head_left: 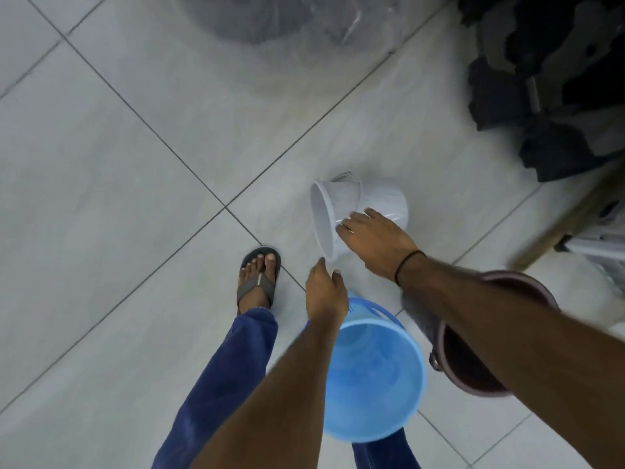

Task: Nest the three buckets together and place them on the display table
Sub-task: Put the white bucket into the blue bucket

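A white bucket [382, 201] lies on its side on the tiled floor, its mouth facing left and its wire handle up. My right hand [375, 245] rests on its side near the rim with the fingers spread, and no firm grip shows. My left hand [326, 292] hovers just below the rim, fingers apart and holding nothing. A light blue bucket [375, 377] stands upright under my left forearm. A maroon bucket [470, 367] stands to its right, partly hidden by my right forearm.
My sandalled foot [258, 279] stands left of the buckets on the pale floor tiles [101, 198]. Dark stacked goods [541, 96] fill the upper right above a wooden edge [575, 214]. A plastic-wrapped round item [263, 18] sits at the top.
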Demonstrator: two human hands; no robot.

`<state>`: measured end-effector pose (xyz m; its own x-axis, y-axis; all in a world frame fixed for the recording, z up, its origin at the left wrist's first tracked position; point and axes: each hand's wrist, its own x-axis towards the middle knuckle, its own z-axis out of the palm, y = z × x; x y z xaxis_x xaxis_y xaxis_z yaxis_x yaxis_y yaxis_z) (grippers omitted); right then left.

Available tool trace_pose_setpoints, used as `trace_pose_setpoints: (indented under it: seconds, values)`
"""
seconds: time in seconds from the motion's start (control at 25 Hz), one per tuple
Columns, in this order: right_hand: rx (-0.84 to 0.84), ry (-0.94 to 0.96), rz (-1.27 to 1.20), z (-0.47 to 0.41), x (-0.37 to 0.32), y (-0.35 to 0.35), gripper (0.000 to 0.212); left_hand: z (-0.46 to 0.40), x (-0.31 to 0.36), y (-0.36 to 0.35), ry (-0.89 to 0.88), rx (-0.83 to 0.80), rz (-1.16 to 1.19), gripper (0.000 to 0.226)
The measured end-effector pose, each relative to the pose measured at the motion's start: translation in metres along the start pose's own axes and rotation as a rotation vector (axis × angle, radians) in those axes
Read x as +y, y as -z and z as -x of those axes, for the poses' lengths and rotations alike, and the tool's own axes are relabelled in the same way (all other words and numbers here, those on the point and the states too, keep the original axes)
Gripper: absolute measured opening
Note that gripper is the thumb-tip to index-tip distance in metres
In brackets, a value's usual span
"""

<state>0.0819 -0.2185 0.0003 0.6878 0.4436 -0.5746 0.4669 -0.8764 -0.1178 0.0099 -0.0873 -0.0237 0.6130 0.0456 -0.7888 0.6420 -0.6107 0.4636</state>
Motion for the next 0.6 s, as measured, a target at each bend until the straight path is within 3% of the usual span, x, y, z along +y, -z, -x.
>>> trace_pose_setpoints:
  seconds: [0.12,0.2,0.32,0.44,0.6]
  values:
    - [-0.137,0.210,0.085,-0.070,0.006,-0.020,0.049,-0.053,-0.004,-0.019,0.081,-0.044,0.158,0.050]
    - [-0.281,0.306,0.227,-0.096,0.007,-0.028,0.031,-0.078,-0.010,-0.027,0.063,-0.062,0.201,0.037]
    - [-0.351,0.313,0.270,-0.094,0.017,-0.015,0.015,-0.081,-0.012,-0.035,0.003,-0.055,0.155,0.023]
    - [-0.245,0.283,0.208,-0.065,0.042,-0.002,0.009,-0.063,0.006,-0.024,-0.133,-0.013,0.096,0.022]
    - [0.039,0.114,0.083,-0.007,0.072,0.003,0.011,-0.053,0.033,0.000,-0.628,0.096,-0.296,0.027]
